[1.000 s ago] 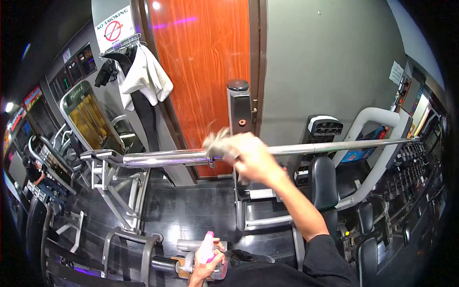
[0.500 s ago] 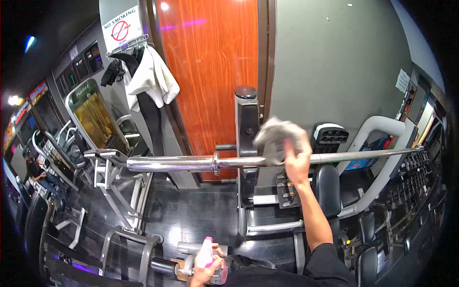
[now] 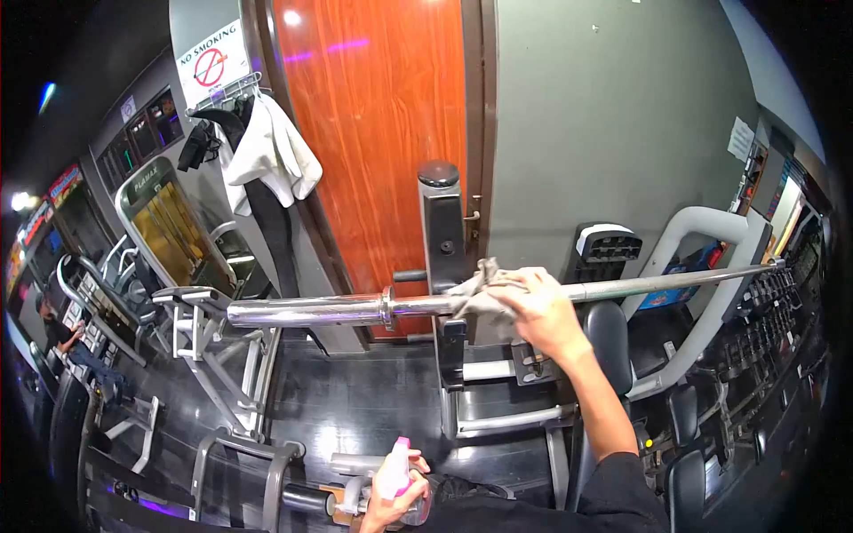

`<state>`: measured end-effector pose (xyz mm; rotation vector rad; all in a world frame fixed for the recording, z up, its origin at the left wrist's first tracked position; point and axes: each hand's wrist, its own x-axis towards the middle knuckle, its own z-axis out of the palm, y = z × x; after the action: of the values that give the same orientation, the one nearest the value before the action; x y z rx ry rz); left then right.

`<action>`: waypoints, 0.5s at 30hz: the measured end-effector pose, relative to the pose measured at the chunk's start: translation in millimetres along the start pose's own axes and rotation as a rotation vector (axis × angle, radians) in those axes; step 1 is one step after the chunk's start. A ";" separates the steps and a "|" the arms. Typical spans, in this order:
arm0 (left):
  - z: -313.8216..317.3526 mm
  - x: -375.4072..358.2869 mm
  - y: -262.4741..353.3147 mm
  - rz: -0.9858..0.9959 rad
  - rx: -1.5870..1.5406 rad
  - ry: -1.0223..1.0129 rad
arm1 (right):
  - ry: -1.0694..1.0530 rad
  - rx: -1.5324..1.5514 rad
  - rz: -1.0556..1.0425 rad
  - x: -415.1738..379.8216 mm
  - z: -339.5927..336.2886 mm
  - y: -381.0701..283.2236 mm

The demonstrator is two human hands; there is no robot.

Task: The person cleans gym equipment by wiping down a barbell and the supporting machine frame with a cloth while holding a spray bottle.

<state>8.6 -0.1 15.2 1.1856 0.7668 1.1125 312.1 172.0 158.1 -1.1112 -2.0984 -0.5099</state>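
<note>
A chrome barbell (image 3: pixel 311 311) runs across the view at chest height, resting at a dark upright post (image 3: pixel 444 231). My right hand (image 3: pixel 542 311) presses a grey cloth (image 3: pixel 475 298) onto the bar just right of its collar, fingers curled over the cloth. Low in front of my body, my left hand (image 3: pixel 397 497) is wrapped round a spray bottle (image 3: pixel 400 471) with a pink nozzle; its clear lower part shows beside the fingers.
White and black clothes (image 3: pixel 271 155) hang from a rack under a no-smoking sign (image 3: pixel 213 64). Gym machines (image 3: pixel 160 222) stand at left, where a person (image 3: pixel 71 338) sits. Dumbbell racks (image 3: pixel 773 311) line the right. A grey bench frame (image 3: pixel 244 453) is below.
My right hand has brought the cloth down and left along the bar, closer to the collar. The left hand still holds the spray bottle, slightly further right.
</note>
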 end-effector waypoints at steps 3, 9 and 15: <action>-7.9 -9.4 -8.0 0.015 -0.025 0.049 | -0.097 -0.095 0.256 9.3 -25.3 -15.9; -14.1 -7.1 -4.9 0.019 -0.106 0.088 | 0.131 -0.116 0.111 15.3 4.9 -31.7; -11.5 -1.5 -5.6 0.027 -0.020 0.054 | -0.146 -0.044 0.241 21.5 8.9 -26.1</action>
<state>-1.0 2.2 6.8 1.1564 0.7814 1.1753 278.5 174.9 167.4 -1.4421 -2.0458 -0.3699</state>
